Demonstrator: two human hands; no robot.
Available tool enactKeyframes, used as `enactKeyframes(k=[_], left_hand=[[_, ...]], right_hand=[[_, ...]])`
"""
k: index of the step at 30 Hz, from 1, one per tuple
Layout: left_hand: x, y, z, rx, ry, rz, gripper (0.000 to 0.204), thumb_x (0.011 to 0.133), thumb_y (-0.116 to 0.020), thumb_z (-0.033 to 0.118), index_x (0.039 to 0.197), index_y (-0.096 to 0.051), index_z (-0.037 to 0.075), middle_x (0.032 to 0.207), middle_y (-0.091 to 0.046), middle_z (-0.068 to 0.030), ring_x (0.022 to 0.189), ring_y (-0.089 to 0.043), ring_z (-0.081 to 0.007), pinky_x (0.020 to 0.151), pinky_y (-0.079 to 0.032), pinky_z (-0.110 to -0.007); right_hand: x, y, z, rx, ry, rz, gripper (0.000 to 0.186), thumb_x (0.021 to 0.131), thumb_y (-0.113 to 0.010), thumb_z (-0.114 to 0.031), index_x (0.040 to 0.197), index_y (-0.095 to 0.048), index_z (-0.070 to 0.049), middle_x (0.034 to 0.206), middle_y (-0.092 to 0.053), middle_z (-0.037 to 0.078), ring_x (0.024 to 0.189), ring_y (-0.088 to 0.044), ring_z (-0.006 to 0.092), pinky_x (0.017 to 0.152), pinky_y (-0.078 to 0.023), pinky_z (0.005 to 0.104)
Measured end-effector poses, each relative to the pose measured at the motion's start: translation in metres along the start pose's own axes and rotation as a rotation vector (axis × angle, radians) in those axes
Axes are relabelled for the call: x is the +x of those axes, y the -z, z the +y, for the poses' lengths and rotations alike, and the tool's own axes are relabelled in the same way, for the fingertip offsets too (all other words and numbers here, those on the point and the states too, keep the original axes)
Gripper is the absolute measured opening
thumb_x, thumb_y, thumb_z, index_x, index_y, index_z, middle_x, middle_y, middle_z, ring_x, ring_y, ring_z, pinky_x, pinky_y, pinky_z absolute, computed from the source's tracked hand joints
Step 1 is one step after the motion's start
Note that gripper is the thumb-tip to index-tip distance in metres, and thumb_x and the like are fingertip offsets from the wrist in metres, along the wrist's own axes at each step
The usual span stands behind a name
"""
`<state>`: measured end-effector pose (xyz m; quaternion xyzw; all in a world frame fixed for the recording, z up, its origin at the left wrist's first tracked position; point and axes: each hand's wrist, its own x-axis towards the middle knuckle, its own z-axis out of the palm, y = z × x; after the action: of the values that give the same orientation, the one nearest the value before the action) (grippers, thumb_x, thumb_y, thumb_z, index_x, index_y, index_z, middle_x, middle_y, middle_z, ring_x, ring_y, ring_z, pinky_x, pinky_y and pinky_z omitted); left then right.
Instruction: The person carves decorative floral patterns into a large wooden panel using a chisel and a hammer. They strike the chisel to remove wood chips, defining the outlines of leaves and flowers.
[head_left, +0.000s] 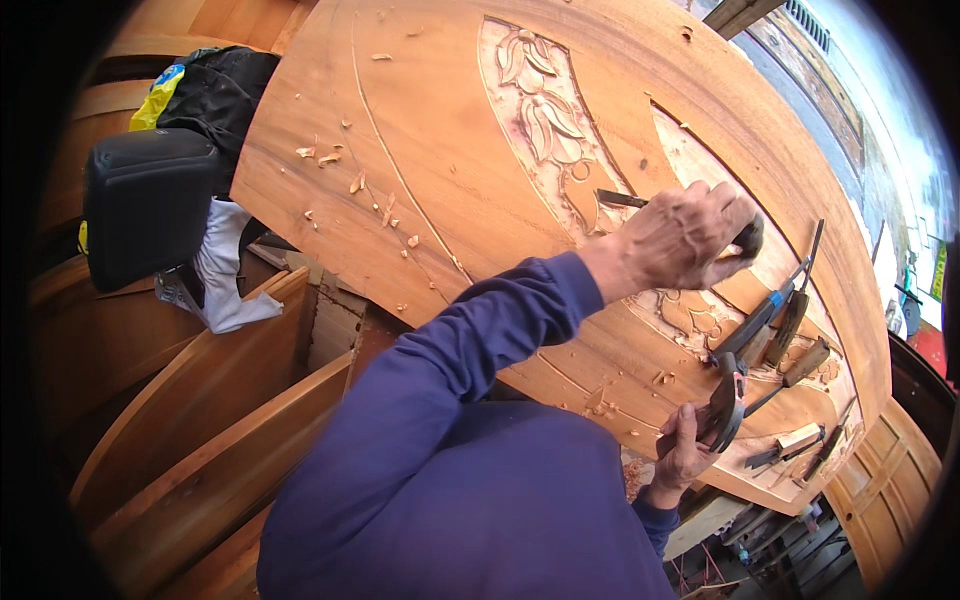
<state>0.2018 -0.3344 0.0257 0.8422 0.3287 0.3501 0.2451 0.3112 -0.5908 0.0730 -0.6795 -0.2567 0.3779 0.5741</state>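
My left hand (680, 235) is closed around a chisel above the carved wooden panel (430, 130). The chisel's dark blade (622, 199) points left, close to the carved flower band (550, 120), and its dark handle end shows at the other side of the fist. Lower right, at the panel's near edge, my right hand (683, 455) grips a dark, rounded tool (728, 408) with a brown side; its exact kind is unclear. Just beyond that tool lies a black handle with a blue band (752, 322), beside a wooden-handled chisel (787, 328).
More carving tools (800, 440) lie along the panel's right end. Wood shavings (330, 158) are scattered over its left part. A black padded case (150, 195) and a white cloth (235, 290) sit at the left, above curved wooden boards (200, 390). A panelled wooden piece (890, 470) stands lower right.
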Motion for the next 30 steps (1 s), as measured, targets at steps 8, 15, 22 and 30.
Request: enactKeyframes(k=[8, 15, 22, 30], left_hand=[[-0.001, -0.004, -0.020, -0.036, 0.001, -0.040, 0.033, 0.089, -0.078, 0.038, 0.100, -0.061, 0.011, 0.075, -0.067, -0.0083, 0.066, -0.071, -0.0246, 0.054, -0.056, -0.035], [-0.043, 0.018, -0.026, 0.000, -0.260, -0.195, 0.014, 0.088, -0.066, 0.019, 0.078, -0.059, 0.013, 0.066, -0.063, -0.0045, 0.057, -0.067, -0.0216, 0.049, -0.052, -0.037], [-0.058, 0.021, -0.041, 0.028, -0.422, -0.349, 0.018, 0.082, -0.067, 0.020, 0.073, -0.053, 0.013, 0.060, -0.057, -0.0039, 0.054, -0.064, -0.0214, 0.047, -0.050, -0.036], [-0.059, 0.023, -0.042, -0.019, -0.420, -0.353, 0.019, 0.080, -0.067, 0.019, 0.070, -0.052, 0.013, 0.058, -0.058, -0.0047, 0.055, -0.065, -0.0227, 0.046, -0.050, -0.036]], right_hand=[[0.010, 0.012, 0.003, -0.046, -0.004, -0.018, 0.057, 0.095, -0.063, 0.006, 0.149, -0.043, 0.003, 0.086, -0.058, 0.006, 0.060, -0.051, 0.0096, 0.053, -0.044, 0.0231], [0.000, 0.003, 0.008, -0.086, -0.092, 0.006, 0.056, 0.094, -0.066, 0.005, 0.146, -0.044, 0.001, 0.089, -0.059, 0.005, 0.062, -0.053, 0.0092, 0.054, -0.043, 0.0222], [-0.014, -0.004, 0.006, -0.223, -0.153, 0.052, 0.040, 0.092, -0.068, 0.005, 0.130, -0.055, 0.002, 0.091, -0.058, 0.005, 0.066, -0.053, 0.0081, 0.057, -0.044, 0.0214], [-0.022, -0.024, 0.006, -0.160, -0.117, 0.108, 0.035, 0.090, -0.069, 0.005, 0.123, -0.057, 0.001, 0.083, -0.058, 0.002, 0.061, -0.051, 0.0071, 0.054, -0.040, 0.0211]])
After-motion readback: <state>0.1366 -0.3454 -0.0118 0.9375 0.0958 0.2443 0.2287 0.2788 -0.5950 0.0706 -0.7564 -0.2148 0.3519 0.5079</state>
